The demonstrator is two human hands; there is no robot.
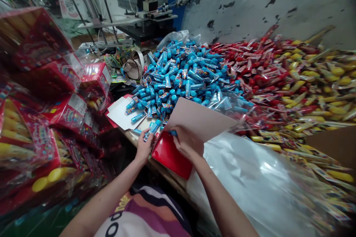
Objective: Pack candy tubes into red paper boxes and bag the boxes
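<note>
The left hand (144, 147) closes narrowly around a blue tube (151, 130), and the right hand (189, 142) pinches a second blue tube (172, 132), mostly hidden by its fingers; both work at 6 o'clock, over a red box (168, 155) whose pale card flap (200, 118) stands raised; the box rests on the edge of a wooden tabletop (133, 137), and its inside cannot be seen, so I cannot tell whether anything is in it; a large heap of blue tubes (178, 74) fills 12 o'clock, its near edge just beside the hands, with a few loose tubes on white card sheets (122, 113) at 10 o'clock; much of the work looks undone, as this heap stands high, with a red-wrapped heap (250, 66) at 1 o'clock and a yellow-wrapped heap (319, 81) at 2 to 3 o'clock; red boxes (36, 44) showing yellow-tipped goods through clear wrap are stacked at 9 to 10 o'clock, so some packing appears done; a clear plastic sheet (244, 177) lies at 4 o'clock; the tube labels show colourful print, but no brand is readable; the shirt (139, 211) carries large lettering, cut off and unclear.
</note>
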